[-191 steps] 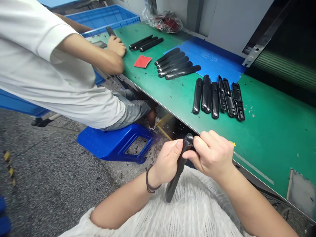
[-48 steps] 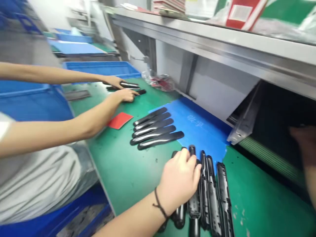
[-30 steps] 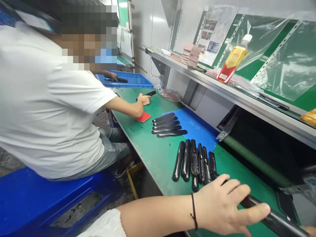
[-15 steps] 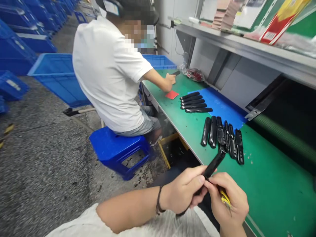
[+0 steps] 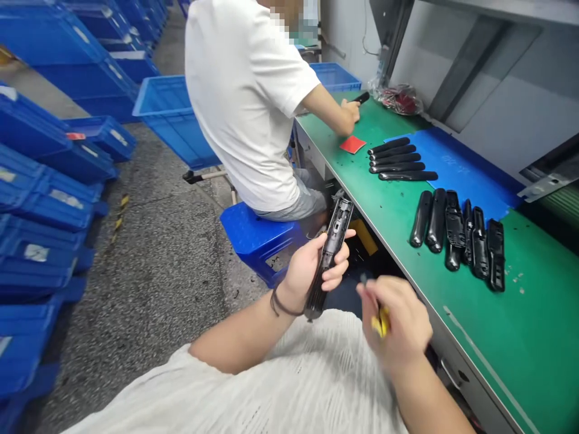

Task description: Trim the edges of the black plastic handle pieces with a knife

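My left hand [image 5: 312,271] is wrapped round a long black plastic casing [image 5: 335,232], held tilted over my lap. Its hollow side, with ribs and slots, faces me. Beside it, apart from the casing, my right hand [image 5: 398,313] is closed on a small yellow-handled tool [image 5: 380,322], blurred by motion and mostly hidden by the fingers. A small dark tip shows by the fingertips. On the green bench top [image 5: 456,319], several black casings [image 5: 455,220] lie in a row, some hollow side up. Farther back are several smooth black casings [image 5: 398,166].
A co-worker in a white shirt [image 5: 244,102] sits on a blue stool [image 5: 257,241], holding a black part [image 5: 360,98]. A red square [image 5: 353,144] and a blue sheet [image 5: 470,169] lie on the bench. Blue crates [image 5: 54,199] stand at left.
My hands have moved apart. The casing has swung left and turned hollow side toward me, in my left hand alone. My right hand has drawn away with the yellow-handled tool. The view has shifted.
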`<act>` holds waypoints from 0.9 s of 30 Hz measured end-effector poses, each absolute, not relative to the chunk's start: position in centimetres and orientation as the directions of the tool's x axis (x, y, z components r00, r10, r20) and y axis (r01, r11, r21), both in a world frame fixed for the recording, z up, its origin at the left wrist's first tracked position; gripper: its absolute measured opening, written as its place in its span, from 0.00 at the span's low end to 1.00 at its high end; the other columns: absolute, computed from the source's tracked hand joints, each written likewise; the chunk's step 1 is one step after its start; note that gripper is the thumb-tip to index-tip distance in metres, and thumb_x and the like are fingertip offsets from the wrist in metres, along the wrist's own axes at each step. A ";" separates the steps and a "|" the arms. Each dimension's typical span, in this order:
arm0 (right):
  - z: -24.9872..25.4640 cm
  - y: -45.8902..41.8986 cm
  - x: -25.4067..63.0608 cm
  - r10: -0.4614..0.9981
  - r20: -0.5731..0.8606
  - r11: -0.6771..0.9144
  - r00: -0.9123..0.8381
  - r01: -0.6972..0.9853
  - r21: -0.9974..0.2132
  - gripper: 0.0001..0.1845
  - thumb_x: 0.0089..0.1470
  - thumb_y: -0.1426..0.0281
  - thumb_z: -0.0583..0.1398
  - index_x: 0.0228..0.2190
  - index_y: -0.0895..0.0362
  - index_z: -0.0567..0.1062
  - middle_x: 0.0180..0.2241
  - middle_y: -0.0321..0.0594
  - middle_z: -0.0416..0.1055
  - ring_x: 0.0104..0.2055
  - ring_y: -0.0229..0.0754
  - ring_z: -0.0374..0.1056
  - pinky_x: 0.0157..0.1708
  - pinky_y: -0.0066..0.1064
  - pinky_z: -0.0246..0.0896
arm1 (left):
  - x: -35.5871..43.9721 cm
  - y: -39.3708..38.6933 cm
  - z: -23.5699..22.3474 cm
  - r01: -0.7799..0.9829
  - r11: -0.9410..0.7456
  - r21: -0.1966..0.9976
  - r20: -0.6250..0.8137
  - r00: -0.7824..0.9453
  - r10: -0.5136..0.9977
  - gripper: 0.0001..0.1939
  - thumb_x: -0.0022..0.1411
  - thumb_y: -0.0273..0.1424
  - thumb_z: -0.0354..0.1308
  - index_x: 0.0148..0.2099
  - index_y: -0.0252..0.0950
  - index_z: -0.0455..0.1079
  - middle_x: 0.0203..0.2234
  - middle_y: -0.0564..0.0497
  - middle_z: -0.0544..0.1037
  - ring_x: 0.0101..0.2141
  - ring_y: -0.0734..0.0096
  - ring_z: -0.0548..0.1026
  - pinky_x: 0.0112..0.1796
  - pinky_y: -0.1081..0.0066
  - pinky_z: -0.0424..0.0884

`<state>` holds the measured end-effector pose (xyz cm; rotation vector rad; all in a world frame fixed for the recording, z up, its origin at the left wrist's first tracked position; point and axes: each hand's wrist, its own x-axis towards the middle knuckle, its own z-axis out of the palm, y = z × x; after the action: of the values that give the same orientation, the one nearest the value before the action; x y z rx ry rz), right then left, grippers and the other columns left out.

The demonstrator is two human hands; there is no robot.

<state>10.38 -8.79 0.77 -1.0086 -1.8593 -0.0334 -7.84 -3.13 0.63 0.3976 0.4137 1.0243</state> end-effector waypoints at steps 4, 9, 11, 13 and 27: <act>-1.3 -7.7 10.6 0.751 0.648 0.575 -0.127 0.608 -0.548 0.15 0.59 0.73 0.67 0.47 0.55 0.73 0.32 0.37 0.70 0.32 0.38 0.69 0.31 0.30 0.68 | -7.2 -1.2 -0.3 -0.788 0.428 0.444 -0.209 0.373 0.904 0.27 0.77 0.39 0.35 0.54 0.29 0.72 0.25 0.53 0.65 0.16 0.80 0.57 0.12 0.81 0.56; -2.4 -9.6 9.4 0.627 0.697 0.755 -0.348 0.490 -0.435 0.04 0.63 0.71 0.64 0.39 0.57 0.73 0.31 0.39 0.72 0.30 0.38 0.70 0.28 0.30 0.62 | -4.9 -1.6 -0.4 -0.819 0.343 0.460 -0.228 0.264 0.937 0.22 0.76 0.38 0.38 0.52 0.32 0.70 0.25 0.55 0.64 0.16 0.81 0.57 0.14 0.81 0.57; -2.9 -10.1 9.3 0.593 0.719 0.762 -0.363 0.542 -0.355 0.04 0.62 0.74 0.63 0.40 0.57 0.73 0.29 0.39 0.73 0.27 0.37 0.67 0.27 0.32 0.58 | -4.1 -1.9 -0.3 -0.815 0.309 0.490 -0.227 0.223 0.948 0.20 0.76 0.38 0.41 0.53 0.33 0.70 0.25 0.55 0.64 0.16 0.81 0.57 0.14 0.81 0.56; -3.3 -10.4 9.5 0.571 0.721 0.771 -0.393 0.559 -0.305 0.07 0.62 0.76 0.62 0.42 0.58 0.73 0.30 0.39 0.74 0.26 0.37 0.66 0.25 0.33 0.54 | -3.7 -2.1 -0.3 -0.802 0.302 0.515 -0.228 0.211 0.951 0.18 0.75 0.38 0.44 0.54 0.33 0.69 0.25 0.56 0.64 0.16 0.82 0.56 0.14 0.81 0.56; -1.5 -5.9 13.6 0.963 0.264 0.143 0.048 0.738 -0.659 0.31 0.59 0.53 0.67 0.56 0.57 0.68 0.39 0.42 0.76 0.34 0.42 0.72 0.33 0.32 0.66 | -5.1 -2.3 -1.5 -0.578 0.196 0.792 0.000 0.323 0.947 0.16 0.68 0.44 0.58 0.49 0.40 0.61 0.23 0.61 0.65 0.15 0.81 0.59 0.13 0.82 0.58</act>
<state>13.61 -5.87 -1.53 -1.6435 -1.7380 0.4181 -5.10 -2.34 -1.50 0.7909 0.5655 1.1503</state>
